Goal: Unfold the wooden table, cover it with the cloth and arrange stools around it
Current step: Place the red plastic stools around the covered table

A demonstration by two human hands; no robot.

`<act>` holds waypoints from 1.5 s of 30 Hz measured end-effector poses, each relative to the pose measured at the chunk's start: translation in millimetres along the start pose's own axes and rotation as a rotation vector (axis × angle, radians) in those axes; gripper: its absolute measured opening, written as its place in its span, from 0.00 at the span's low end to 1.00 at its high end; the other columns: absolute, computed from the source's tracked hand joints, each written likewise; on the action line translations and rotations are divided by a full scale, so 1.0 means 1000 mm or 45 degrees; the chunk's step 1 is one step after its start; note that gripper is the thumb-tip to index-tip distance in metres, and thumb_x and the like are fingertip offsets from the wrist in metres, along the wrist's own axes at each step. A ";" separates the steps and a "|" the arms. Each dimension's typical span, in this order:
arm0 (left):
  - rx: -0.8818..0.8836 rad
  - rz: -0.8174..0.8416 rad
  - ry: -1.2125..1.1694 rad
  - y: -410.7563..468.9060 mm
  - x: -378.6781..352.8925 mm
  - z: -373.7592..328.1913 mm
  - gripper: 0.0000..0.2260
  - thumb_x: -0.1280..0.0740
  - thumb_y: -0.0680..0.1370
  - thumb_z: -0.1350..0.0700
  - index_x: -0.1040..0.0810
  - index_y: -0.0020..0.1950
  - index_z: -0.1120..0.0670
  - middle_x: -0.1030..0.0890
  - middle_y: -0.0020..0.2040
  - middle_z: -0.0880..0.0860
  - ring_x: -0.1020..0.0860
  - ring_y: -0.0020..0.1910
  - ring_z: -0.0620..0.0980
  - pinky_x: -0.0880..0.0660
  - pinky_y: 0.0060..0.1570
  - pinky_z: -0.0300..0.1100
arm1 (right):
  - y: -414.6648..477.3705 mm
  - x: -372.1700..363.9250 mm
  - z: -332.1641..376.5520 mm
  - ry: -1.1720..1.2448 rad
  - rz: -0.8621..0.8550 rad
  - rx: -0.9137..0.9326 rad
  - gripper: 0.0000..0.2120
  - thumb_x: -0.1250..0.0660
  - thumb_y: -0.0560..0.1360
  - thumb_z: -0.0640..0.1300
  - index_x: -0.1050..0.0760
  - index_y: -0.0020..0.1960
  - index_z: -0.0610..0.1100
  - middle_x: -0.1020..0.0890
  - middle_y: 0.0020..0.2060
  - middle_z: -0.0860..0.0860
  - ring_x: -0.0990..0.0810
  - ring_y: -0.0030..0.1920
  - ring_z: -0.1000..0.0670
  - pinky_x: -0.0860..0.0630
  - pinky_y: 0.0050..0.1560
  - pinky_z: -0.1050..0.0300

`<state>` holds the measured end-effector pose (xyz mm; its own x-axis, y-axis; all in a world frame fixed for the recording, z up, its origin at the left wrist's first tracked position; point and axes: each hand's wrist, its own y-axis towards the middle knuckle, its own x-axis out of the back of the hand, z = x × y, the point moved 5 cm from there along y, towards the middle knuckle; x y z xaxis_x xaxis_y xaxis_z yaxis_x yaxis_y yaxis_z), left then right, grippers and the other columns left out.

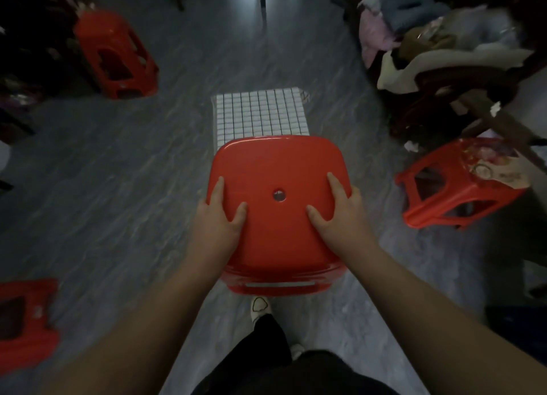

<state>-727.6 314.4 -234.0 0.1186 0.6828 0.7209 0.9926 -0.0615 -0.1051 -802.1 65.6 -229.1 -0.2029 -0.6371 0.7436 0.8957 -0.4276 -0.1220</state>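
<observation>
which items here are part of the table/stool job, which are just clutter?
Job:
- held red stool, left hand and right hand on its seat
- checked cloth over the table
- red stools: far left, right, near left

Clutter:
- pile of clothes
- dark furniture

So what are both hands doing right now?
Left hand: gripping the red stool by its left edge.
Right hand: gripping the same stool's right edge.

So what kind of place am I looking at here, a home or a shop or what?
Probably a lived-in room at home, maybe a storage corner. A heap of clothes is piled on dark furniture, red plastic stools stand about on the grey floor, and a small table under a checked cloth sits in the middle.
</observation>
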 end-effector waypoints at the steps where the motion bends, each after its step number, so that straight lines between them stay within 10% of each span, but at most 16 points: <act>1: 0.026 0.030 0.007 0.011 -0.014 0.006 0.33 0.35 0.79 0.42 0.45 0.80 0.44 0.34 0.73 0.59 0.31 0.70 0.57 0.35 0.70 0.50 | 0.013 -0.010 -0.010 0.009 0.021 -0.021 0.40 0.34 0.72 0.64 0.48 0.78 0.60 0.39 0.73 0.42 0.32 0.70 0.43 0.31 0.70 0.44; 11: 0.232 0.165 0.052 0.113 -0.197 0.116 0.32 0.35 0.78 0.43 0.45 0.79 0.41 0.35 0.75 0.56 0.31 0.71 0.54 0.33 0.70 0.49 | 0.138 -0.155 -0.152 0.056 0.168 -0.135 0.39 0.31 0.74 0.58 0.46 0.79 0.57 0.41 0.74 0.43 0.34 0.71 0.45 0.36 0.66 0.56; 22: 0.328 0.127 0.080 0.155 -0.350 0.235 0.31 0.34 0.78 0.43 0.45 0.78 0.37 0.36 0.76 0.53 0.33 0.72 0.52 0.32 0.69 0.50 | 0.201 -0.296 -0.285 0.060 0.339 -0.153 0.39 0.33 0.74 0.61 0.52 0.78 0.63 0.49 0.78 0.46 0.37 0.74 0.44 0.31 0.69 0.45; 40: 0.452 0.436 0.394 0.151 -0.367 0.252 0.34 0.35 0.80 0.48 0.50 0.81 0.44 0.41 0.78 0.59 0.34 0.73 0.58 0.34 0.68 0.50 | 0.208 -0.332 -0.312 -0.107 0.647 -0.234 0.40 0.32 0.76 0.51 0.53 0.79 0.61 0.52 0.79 0.39 0.40 0.75 0.36 0.35 0.72 0.37; 45: 0.490 0.509 0.398 0.144 -0.322 0.201 0.32 0.37 0.79 0.51 0.48 0.81 0.49 0.46 0.80 0.61 0.40 0.76 0.62 0.36 0.70 0.55 | 0.203 -0.272 -0.272 -0.282 0.792 -0.222 0.34 0.40 0.74 0.50 0.42 0.78 0.45 0.36 0.73 0.38 0.34 0.70 0.36 0.33 0.69 0.39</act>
<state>-628.9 231.9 -618.8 0.5380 0.4129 0.7349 0.7960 0.0380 -0.6041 -672.6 -22.3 -634.8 0.4318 -0.6594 0.6154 0.7386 -0.1331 -0.6609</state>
